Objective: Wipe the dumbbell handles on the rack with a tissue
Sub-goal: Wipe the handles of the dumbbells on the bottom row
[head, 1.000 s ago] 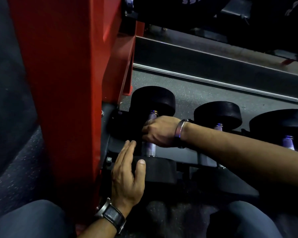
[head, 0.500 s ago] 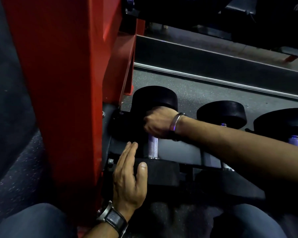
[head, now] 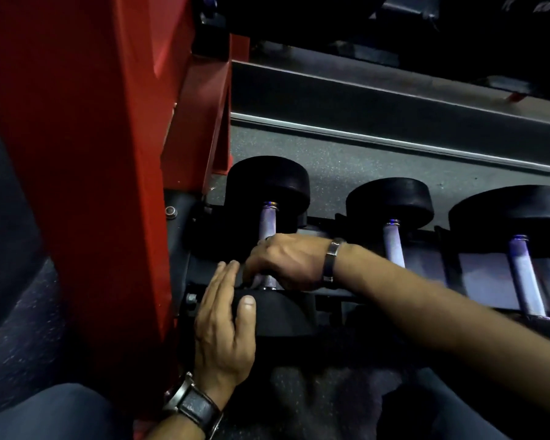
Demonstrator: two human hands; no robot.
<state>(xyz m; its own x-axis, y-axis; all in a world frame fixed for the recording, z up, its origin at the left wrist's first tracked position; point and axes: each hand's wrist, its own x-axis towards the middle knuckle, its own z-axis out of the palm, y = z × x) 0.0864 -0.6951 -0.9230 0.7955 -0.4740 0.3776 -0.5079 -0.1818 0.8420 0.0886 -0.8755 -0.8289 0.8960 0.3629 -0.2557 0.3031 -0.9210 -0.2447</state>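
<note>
Three black dumbbells lie on the low rack. The leftmost dumbbell (head: 267,182) has a metal handle (head: 267,222) running towards me. My right hand (head: 286,260) is curled round the near end of that handle; no tissue shows, it may be hidden under the fingers. My left hand (head: 223,325) rests flat, fingers straight, on the near head (head: 280,315) of the same dumbbell. To the right lie a second dumbbell with its bare handle (head: 394,246) and a third with its handle (head: 526,277).
A red rack upright (head: 86,154) stands close on the left. A dark rail (head: 394,103) of the rack crosses behind the dumbbells. Speckled rubber floor (head: 346,166) lies beyond them. My knees fill the bottom corners.
My right hand has slid along the leftmost handle from its far end down to its near end. The left hand has stayed on the near head.
</note>
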